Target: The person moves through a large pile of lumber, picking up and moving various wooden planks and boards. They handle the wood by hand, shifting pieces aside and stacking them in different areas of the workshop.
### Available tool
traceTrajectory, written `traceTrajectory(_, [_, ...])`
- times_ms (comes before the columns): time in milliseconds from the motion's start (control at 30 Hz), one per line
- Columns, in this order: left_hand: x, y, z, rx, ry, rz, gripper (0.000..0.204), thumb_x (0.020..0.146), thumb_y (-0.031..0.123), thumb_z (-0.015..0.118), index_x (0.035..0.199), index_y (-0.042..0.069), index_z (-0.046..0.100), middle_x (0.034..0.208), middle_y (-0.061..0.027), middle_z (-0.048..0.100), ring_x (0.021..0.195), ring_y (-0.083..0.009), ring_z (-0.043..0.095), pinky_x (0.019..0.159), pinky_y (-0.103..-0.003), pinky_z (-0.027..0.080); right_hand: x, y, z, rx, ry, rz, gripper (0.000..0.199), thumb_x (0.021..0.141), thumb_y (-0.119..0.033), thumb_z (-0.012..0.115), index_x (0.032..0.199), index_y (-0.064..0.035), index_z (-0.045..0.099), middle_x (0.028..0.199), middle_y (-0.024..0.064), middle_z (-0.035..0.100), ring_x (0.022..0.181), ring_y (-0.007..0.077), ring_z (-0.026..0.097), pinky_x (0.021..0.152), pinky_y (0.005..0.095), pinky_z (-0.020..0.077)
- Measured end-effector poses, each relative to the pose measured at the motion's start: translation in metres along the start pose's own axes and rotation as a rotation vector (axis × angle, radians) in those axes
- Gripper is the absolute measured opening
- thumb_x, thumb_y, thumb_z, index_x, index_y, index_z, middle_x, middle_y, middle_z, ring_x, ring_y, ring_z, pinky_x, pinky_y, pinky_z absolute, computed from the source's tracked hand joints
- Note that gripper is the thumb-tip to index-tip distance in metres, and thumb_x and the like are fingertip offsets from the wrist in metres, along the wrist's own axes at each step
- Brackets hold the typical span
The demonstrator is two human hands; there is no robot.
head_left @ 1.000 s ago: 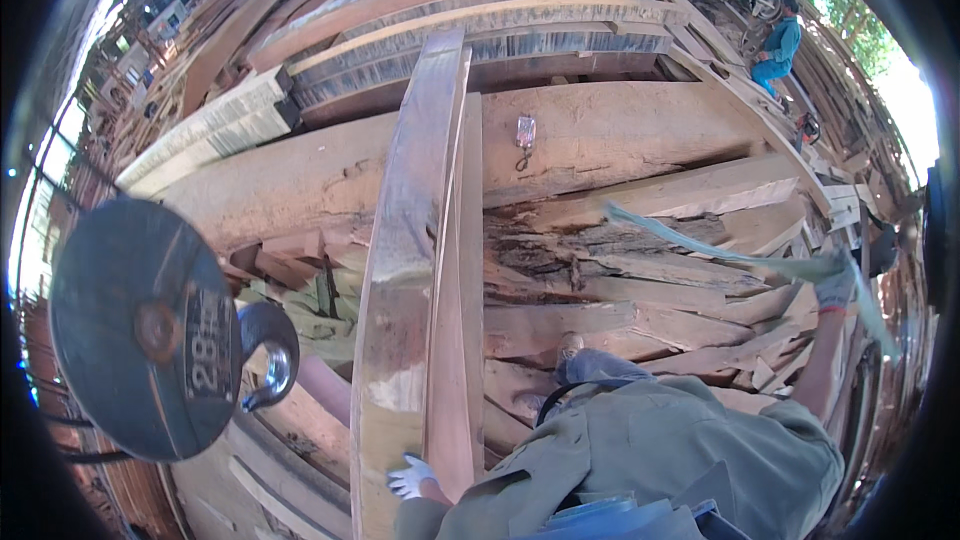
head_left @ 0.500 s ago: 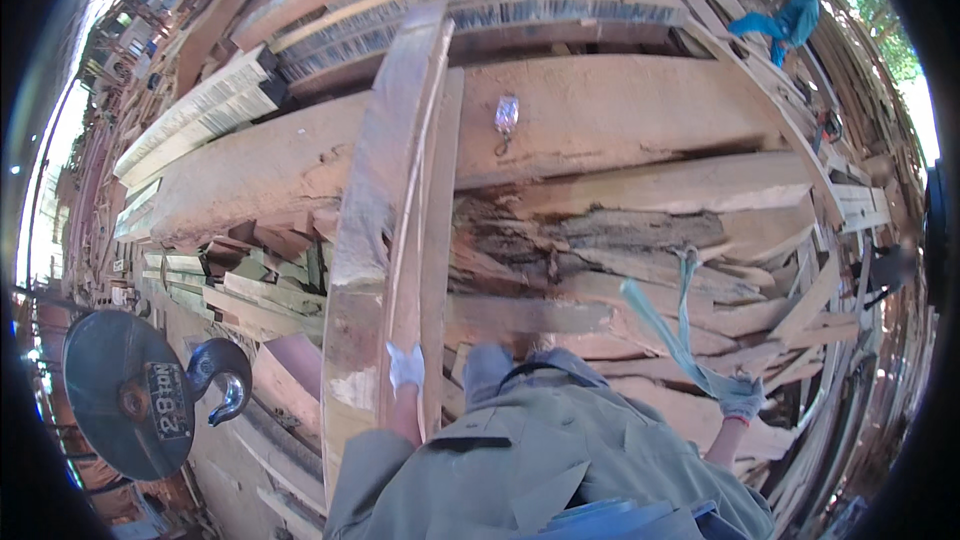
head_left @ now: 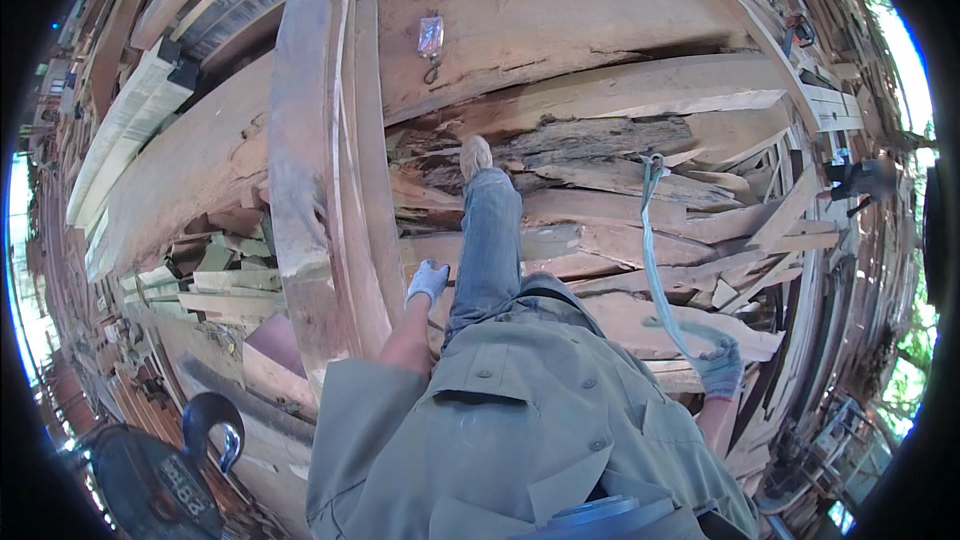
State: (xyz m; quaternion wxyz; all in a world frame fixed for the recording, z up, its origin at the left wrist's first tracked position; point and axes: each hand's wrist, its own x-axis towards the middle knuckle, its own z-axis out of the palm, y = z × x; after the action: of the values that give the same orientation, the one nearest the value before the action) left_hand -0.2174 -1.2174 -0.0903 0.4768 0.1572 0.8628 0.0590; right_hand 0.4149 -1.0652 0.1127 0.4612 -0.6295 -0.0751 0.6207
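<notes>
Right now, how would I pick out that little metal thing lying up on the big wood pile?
Start at the wide pale slab running across the top of the timber stack. Near its left end, just right of the long upright plank steadied by the left hand, lies a small hanging scale. It is the only shiny rectangular metal piece there, with a hook at its lower end, among bare wood.

A small hanging scale (head_left: 431, 38) lies on a broad pale slab (head_left: 560, 20); a black crane hook (head_left: 212, 430) hangs at lower left, above stacked offcuts (head_left: 215, 260); cracked bark slabs (head_left: 600, 145) fill the middle
</notes>
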Motion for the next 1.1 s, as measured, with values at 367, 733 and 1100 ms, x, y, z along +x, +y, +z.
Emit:
traceTrajectory(367, [0.162,0.147,-0.132,0.133,0.128,0.027,0.062,0.082,0.048,0.059,0.129,0.007,0.052,0.133,-0.0202,0.051,0.121,-0.0347,0.051,0.1,-0.043,0.041,-0.024,0.047,0.119,0.066,0.247,0.035,0.029,0.096,-0.036,0.045,0.095,-0.0111,0.061,0.061,-0.002,0.052,0.055,0.0179,0.052,0.063,0.039,0.0483])
traceTrajectory(733, [0.428,0.315,-0.213,0.188,0.319,0.081,0.112,0.068,0.065,0.068,0.142,-0.008,0.026,0.145,-0.0251,0.033,0.134,-0.0328,0.035,0.11,-0.038,0.031,0.028,-0.032,0.375,-0.238,0.339,0.194,0.021,0.087,-0.019,0.06,0.102,-0.0039,0.062,0.06,0.0044,0.058,0.048,0.0211,0.057,0.054,0.0374,0.0534])
traceTrajectory(1100, [0.53,0.378,-0.189,0.286,0.376,-0.134,0.089,0.062,0.048,0.08,0.124,-0.003,0.042,0.119,-0.0234,0.055,0.107,-0.0317,0.059,0.083,-0.045,0.052,0.004,-0.036,0.446,-0.078,0.55,0.238,0.032,0.086,-0.024,0.061,0.109,-0.0009,0.057,0.063,0.0086,0.062,0.055,0.0256,0.062,0.067,0.0488,0.0535])
